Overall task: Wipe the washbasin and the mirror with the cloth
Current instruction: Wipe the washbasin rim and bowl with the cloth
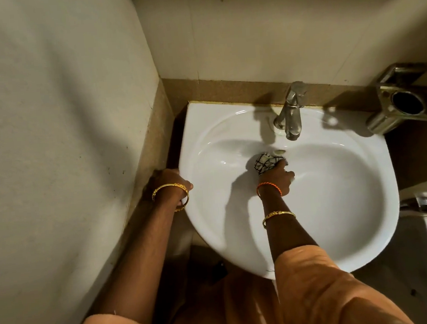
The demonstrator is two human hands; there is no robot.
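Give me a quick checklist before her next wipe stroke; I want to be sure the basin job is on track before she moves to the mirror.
1. Cloth in hand: ok. The right hand holds the patterned cloth bunched up.
2. Cloth on the surface: ok. It lies against the inside of the washbasin, below the tap.
3. Body steadied: ok. The left hand grips the basin's left rim.
4. Water off: ok, no stream shows from the tap.
5. Bowl free of objects: cannot tell. A small pale item sits just beyond the cloth.
6. Mirror ready: cannot tell, it is not in view.
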